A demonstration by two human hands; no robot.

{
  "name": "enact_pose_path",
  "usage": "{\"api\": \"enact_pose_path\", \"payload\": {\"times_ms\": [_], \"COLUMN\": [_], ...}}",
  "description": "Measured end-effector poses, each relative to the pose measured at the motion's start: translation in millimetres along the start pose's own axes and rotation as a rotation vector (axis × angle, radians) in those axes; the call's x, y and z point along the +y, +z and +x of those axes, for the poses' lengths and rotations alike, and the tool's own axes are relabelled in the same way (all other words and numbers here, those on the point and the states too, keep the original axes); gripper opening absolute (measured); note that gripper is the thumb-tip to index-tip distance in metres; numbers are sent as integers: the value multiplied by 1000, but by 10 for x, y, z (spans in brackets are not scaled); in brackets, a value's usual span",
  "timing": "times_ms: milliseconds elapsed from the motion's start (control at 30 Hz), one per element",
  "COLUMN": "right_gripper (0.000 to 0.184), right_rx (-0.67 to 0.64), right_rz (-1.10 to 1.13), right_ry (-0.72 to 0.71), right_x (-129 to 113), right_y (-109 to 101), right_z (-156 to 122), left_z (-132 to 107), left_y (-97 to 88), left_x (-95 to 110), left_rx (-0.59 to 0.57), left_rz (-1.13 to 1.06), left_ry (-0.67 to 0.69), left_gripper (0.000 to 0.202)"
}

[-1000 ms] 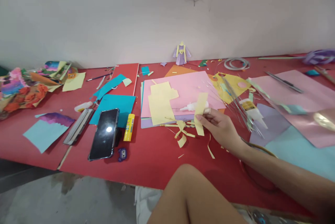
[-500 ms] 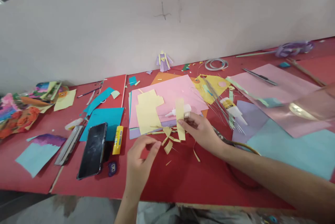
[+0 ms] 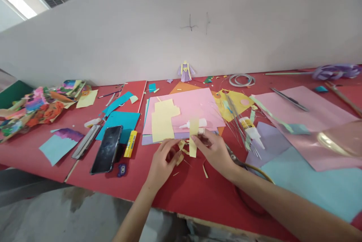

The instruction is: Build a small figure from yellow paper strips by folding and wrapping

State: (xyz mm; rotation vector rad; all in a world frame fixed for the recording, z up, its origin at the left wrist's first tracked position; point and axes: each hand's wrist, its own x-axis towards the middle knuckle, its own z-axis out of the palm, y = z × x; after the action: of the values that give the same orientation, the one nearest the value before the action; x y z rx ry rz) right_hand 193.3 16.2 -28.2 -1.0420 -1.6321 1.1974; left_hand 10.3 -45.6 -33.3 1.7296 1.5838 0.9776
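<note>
My right hand (image 3: pixel 216 151) pinches a narrow pale yellow paper strip (image 3: pixel 193 147) upright between thumb and fingers. To its left, my left hand (image 3: pixel 162 161) has curved fingers, with thumb and fingertips a little apart beside small yellow paper scraps (image 3: pixel 182 145); whether it touches them is unclear. Behind the strip, a white glue bottle (image 3: pixel 202 122) lies on a pink paper sheet (image 3: pixel 192 102). A larger cut piece of pale yellow paper (image 3: pixel 162 123) rests on the same sheet. Scissors (image 3: pixel 233 156) lie partly hidden beneath my right forearm.
Left stand a phone (image 3: pixel 106 149), a yellow glue stick (image 3: pixel 130 144) and a metal ruler (image 3: pixel 86 142). Right are a yellow-labelled glue bottle (image 3: pixel 250 128), thin wires (image 3: pixel 236 115) and a utility knife (image 3: pixel 290 98). A small purple paper dress (image 3: pixel 186 72) leans against the wall.
My left hand has moved right and inward, closer to the scraps and the strip. My right hand still holds the strip. The camera view has shifted.
</note>
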Motion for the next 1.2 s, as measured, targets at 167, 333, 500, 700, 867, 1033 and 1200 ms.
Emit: {"api": "enact_pose_path", "payload": {"times_ms": [167,333,500,700,867,1033,1200], "right_gripper": [20,25,23,25,17,8,11], "right_rx": [35,133,71,109,109,81,-33], "right_rz": [-62,-122,-218,-265,-223,-101,112], "right_ry": [-37,-102,-174,-249,-267,-318,-142], "right_x": [2,-80,-261,-255,-156,-218,-233], "right_y": [3,-32,-117,-156,-126,-39,55], "right_z": [10,42,-4,-147,-233,-246,-219], "left_z": [-22,-49,-66,-101,-141,-137,-114], "left_y": [-31,-53,-54,-47,-85,-99,-66], "left_x": [-33,-49,-78,4,42,37,35], "left_rx": [22,55,-75,-213,-266,-176,-76], "left_rz": [-100,-265,-391,-616,-434,-387,-557], "left_ry": [14,-41,-61,-164,-84,-107,-99], "left_gripper": [25,22,23,33,38,38,28]}}
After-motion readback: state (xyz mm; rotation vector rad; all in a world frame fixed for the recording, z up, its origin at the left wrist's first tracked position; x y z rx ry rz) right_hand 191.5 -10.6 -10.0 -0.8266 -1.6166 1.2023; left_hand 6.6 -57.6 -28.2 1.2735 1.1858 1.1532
